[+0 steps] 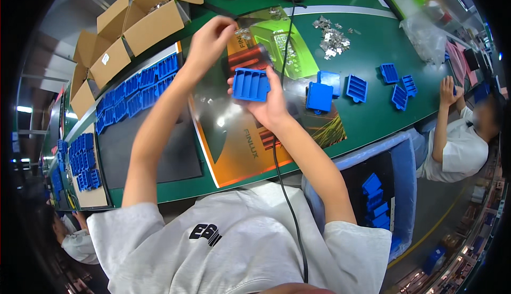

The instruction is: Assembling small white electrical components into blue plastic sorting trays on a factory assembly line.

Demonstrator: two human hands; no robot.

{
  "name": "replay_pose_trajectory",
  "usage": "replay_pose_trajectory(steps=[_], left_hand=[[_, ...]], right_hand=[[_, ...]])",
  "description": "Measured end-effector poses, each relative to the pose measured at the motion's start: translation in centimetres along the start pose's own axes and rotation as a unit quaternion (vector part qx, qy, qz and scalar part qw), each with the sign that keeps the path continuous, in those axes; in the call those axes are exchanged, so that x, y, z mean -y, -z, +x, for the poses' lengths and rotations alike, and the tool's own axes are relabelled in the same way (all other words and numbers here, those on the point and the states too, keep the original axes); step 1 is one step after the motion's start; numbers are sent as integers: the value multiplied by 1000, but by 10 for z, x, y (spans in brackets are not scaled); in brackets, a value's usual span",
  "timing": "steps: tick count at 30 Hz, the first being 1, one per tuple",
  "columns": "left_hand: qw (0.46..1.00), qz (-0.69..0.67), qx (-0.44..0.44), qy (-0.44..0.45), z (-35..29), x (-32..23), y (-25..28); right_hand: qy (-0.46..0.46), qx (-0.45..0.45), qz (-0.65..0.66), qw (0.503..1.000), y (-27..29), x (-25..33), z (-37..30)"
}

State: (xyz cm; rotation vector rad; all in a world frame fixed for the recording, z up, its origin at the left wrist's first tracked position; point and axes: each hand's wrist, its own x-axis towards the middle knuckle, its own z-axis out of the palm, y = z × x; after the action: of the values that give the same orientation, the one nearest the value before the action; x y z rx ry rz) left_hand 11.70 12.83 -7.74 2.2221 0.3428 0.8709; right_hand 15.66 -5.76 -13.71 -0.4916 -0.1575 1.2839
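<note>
Green table (372,38): R hand (270,105) clamped on blue tray (250,85), L hand (212,38) nr metal bits (244,34), can't tell grip.

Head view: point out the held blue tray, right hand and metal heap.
Held blue tray (250,85), head view: compartmented face.
Right hand (270,106), head view: its middle.
Metal heap (332,42), head view: centre pieces.
</note>
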Motion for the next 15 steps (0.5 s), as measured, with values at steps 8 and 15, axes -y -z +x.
replay_pose_trajectory(steps=[8,15], left_hand=[[981,105,150,-64,120,82,-135],[957,210,149,-131,118,95,-158]], right_hand=[[88,-43,10,995,6,9,5],[101,-62,9,993,4,18,2]])
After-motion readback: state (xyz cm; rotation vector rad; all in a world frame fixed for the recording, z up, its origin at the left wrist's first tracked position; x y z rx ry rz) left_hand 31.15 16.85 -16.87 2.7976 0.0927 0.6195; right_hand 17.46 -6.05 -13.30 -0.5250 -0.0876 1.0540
